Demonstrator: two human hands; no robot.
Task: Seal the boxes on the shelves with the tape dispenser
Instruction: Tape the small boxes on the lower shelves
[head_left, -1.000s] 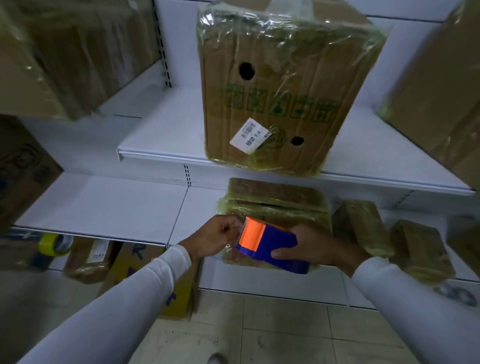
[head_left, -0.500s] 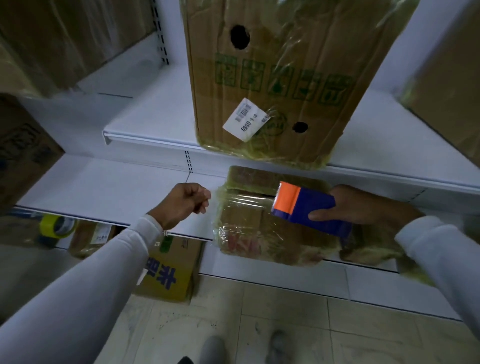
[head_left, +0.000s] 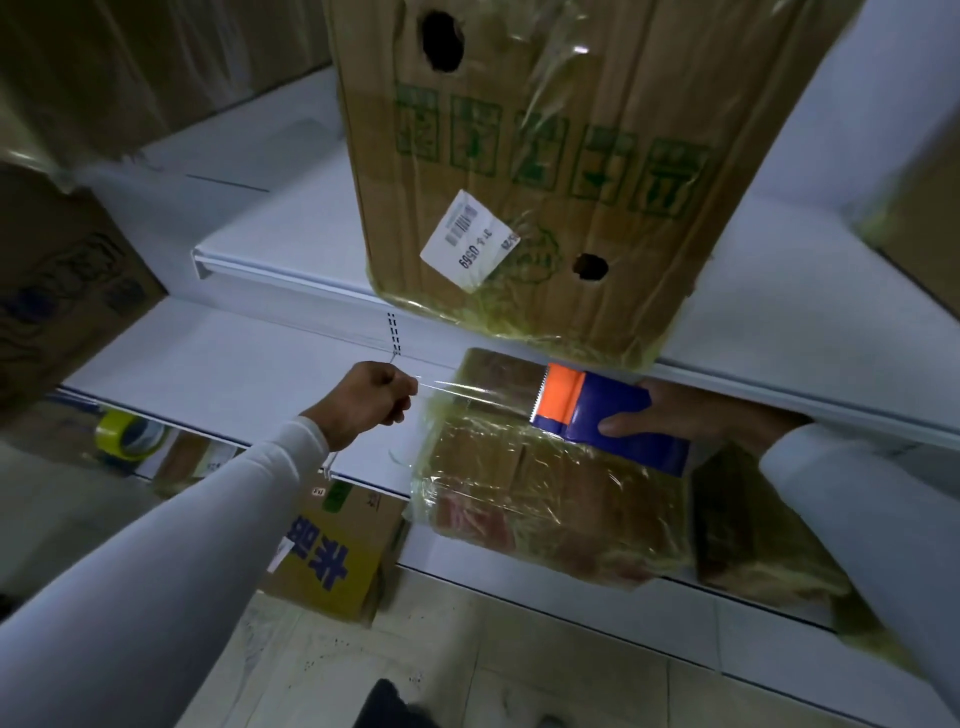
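Fingers of the left hand (head_left: 375, 402) are curled into a fist, pinching the free end of a clear tape strip (head_left: 470, 391). That strip runs nearly level, left to right, from the fist to the serrated edge of the tape dispenser (head_left: 605, 415), which the right hand (head_left: 691, 413) grips from behind, thumb on its blue side. The tape's long axis spans the top of the wrapped box (head_left: 550, 488) on the lower shelf (head_left: 249, 374); the box lies just below and between both hands, nearer the right one. Laying the strip down probably means lowering both ends together onto that top face. Whether the tape already touches the box cannot be told, since its film glares. Most of the right hand sits under the upper shelf edge, behind the dispenser.
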